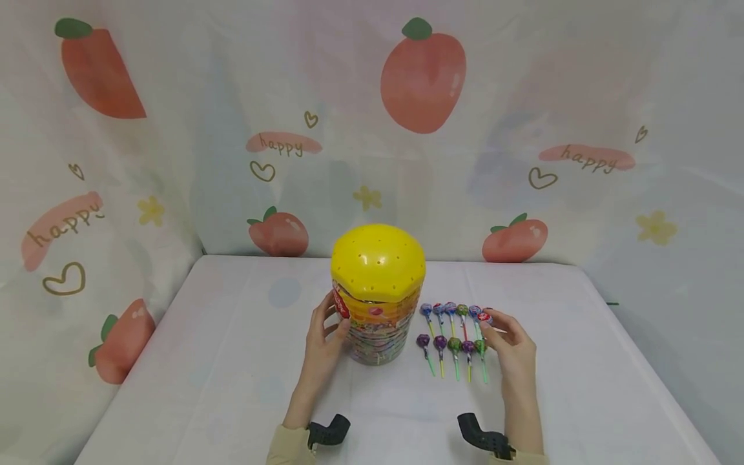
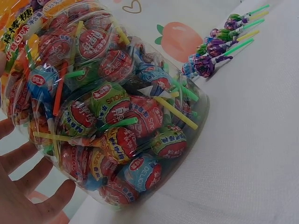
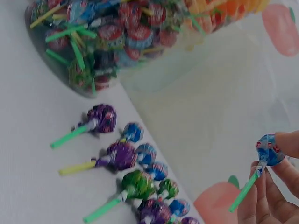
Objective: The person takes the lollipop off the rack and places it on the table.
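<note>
A tall clear plastic jar full of wrapped lollipops stands upright on the table under a domed yellow lid. My left hand rests against the jar's left side, its fingers loosely spread. With thumb and fingers, my right hand pinches a blue-wrapped lollipop by its candy head, the green stick pointing down. That hand is at the right end of two rows of lollipops. Blue and green heads make up the back row; purple and green ones form the front row.
White cloth covers the table. Behind it and on the left hangs a fabric backdrop printed with fruit, hearts and "happy". Each wrist wears a black camera mount.
</note>
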Motion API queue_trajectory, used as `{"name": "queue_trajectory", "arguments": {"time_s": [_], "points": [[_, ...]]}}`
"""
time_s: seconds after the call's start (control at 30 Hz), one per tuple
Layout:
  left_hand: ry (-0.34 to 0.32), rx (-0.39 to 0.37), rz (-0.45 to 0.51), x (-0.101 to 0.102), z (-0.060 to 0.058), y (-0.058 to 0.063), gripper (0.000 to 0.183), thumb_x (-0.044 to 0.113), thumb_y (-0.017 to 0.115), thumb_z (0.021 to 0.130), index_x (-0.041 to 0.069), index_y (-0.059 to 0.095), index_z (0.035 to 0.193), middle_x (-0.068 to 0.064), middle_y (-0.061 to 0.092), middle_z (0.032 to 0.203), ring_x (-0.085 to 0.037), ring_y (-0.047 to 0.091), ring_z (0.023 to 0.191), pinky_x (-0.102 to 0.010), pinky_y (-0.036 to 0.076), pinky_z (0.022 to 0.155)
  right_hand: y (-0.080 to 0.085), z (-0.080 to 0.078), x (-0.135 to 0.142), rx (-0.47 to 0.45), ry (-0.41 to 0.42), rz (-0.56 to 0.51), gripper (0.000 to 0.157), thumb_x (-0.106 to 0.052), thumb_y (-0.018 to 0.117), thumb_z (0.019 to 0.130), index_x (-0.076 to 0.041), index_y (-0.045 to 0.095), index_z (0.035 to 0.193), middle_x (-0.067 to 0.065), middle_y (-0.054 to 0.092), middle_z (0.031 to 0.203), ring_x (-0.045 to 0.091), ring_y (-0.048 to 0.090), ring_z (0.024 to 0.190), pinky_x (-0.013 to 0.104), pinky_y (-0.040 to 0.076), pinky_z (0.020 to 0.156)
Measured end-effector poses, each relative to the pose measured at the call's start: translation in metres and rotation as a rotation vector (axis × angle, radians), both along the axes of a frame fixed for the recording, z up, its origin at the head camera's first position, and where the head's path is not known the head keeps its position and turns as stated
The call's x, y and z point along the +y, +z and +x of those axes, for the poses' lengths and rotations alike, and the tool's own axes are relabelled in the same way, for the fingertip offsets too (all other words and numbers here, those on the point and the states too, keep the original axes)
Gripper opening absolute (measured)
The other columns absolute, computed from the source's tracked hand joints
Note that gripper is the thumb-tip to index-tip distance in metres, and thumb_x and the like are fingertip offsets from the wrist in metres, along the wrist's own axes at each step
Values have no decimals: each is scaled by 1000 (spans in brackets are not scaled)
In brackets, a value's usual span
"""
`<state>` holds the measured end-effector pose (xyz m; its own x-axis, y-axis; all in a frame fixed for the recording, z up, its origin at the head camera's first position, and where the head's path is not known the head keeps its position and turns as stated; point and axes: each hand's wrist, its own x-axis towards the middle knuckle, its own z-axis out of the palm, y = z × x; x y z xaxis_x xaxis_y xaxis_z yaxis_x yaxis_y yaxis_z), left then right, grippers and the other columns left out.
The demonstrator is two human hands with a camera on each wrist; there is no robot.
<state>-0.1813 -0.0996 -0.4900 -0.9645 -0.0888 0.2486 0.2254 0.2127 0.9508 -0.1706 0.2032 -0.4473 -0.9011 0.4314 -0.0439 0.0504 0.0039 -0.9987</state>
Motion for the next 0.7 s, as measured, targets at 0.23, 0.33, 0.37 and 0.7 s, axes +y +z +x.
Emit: {"name": "queue_trajectory", "arguments": {"time_s": [0.23,0.33,0.37,0.7], "points": [[3,18,-2,-1,1,-2,64,30,60,94,35,29,149,-1,41,147,-25,41,133,-53,44,104,-18,-1,19,-88,-21,149,40,-23,69,89,-5,60,123,-22,57,87,-3,55,75,9,50,67],[-1,24,-1,-1,0,-2,64,33,60,94,35,29,149,-2,41,147,-26,41,133,-54,44,104,-27,-2,30,-99,-27,145,32,-24,70,88,-11,66,116,-21,57,86,-3,56,75,9,51,65],[-3,25,-1,0,0,-2,64,33,60,94,35,29,149,-2,41,147,-26,41,133,-55,44,104,-30,-2,34,-112,-34,133,28,-24,71,87,-15,67,112,-21,58,85,-4,56,74,9,51,65],[2,15,-3,-2,-1,-3,65,27,60,94,33,28,150,-2,40,148,-26,41,134,-54,43,105,-45,-6,47,-248,-28,306,40,-19,68,89,1,59,123,-22,53,74,-6,53,65,11,49,60]]}}
